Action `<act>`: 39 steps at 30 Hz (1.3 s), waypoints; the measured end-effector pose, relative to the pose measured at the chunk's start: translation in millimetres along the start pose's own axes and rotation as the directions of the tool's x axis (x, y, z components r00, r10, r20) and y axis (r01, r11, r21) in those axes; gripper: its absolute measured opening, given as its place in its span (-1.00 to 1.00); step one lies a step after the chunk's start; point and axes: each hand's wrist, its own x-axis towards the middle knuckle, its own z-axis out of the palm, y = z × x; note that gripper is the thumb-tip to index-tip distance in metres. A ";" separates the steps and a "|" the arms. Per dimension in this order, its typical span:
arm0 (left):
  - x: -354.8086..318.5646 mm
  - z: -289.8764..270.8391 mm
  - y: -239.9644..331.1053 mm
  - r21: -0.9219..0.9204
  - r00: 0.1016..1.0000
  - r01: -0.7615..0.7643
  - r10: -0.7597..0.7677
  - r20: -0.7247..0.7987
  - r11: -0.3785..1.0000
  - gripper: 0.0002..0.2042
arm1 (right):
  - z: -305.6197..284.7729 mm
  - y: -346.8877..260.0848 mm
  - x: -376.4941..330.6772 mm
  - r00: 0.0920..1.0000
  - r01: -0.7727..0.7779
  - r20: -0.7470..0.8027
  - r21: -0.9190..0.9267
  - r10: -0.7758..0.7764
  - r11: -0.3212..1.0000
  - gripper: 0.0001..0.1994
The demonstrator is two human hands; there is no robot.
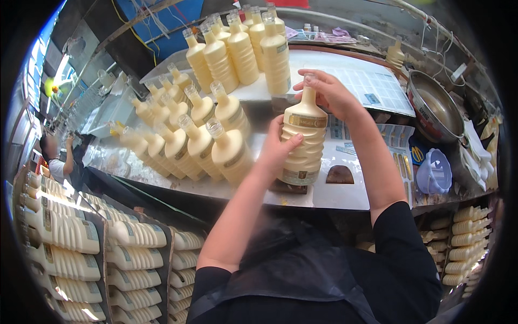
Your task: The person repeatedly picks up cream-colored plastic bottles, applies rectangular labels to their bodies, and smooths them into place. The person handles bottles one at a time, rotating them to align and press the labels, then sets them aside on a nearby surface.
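Note:
A cream-coloured bottle (305, 148) with a ribbed body, a clear glass neck and labels on its shoulder and lower body stands upright in front of me. My left hand (275, 151) is wrapped round its left side, thumb across the front. At the neck, my right hand (333, 94) curls its fingers around the top from the right. Just right of the bottle, a brown half-round patch (340, 174) shows on the white work surface (353, 197). Sheets of labels (387, 139) lie under and beyond my right forearm.
Similar bottles (232, 156) crowd the table's left; others (237, 54) stand on a raised surface behind. A large label sheet (350, 75), metal pan (438, 102) and lilac basket (433, 171) are at right. Racked bottles (135, 235) fill the lower left. Another person (58, 164) is far left.

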 end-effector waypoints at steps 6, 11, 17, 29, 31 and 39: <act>-41.6 -16.7 6.0 0.369 0.971 -0.232 0.234 0.039 0.900 -0.27 | 32.3 -46.3 -30.8 0.957 0.143 0.276 -0.163 -0.094 0.976 -0.78; -96.3 -49.4 41.9 0.670 0.678 -0.457 0.717 -0.162 0.585 -0.58 | 103.0 -49.9 -58.9 0.952 0.170 0.267 -0.059 -0.148 0.984 -0.90; -82.1 -146.3 85.9 0.873 0.510 -0.151 0.793 -0.333 0.464 -0.57 | 129.7 -63.1 -44.7 0.977 0.188 0.153 -0.308 -0.146 0.933 -0.86; -14.9 -176.4 84.1 0.462 0.838 -0.256 0.433 -0.332 0.849 -0.82 | 161.2 -64.6 68.5 0.966 -0.109 0.085 -0.719 0.243 0.686 -0.41; -24.1 -174.4 87.8 0.521 0.791 -0.295 0.511 -0.336 0.801 -0.84 | 165.8 -58.9 89.5 0.940 -0.120 0.137 -0.725 0.313 0.678 -0.40; -48.2 -159.6 151.4 0.658 0.967 -0.157 0.250 -0.050 0.737 -0.50 | 174.3 -43.3 130.3 0.854 -0.235 0.206 -0.665 0.477 0.709 -0.55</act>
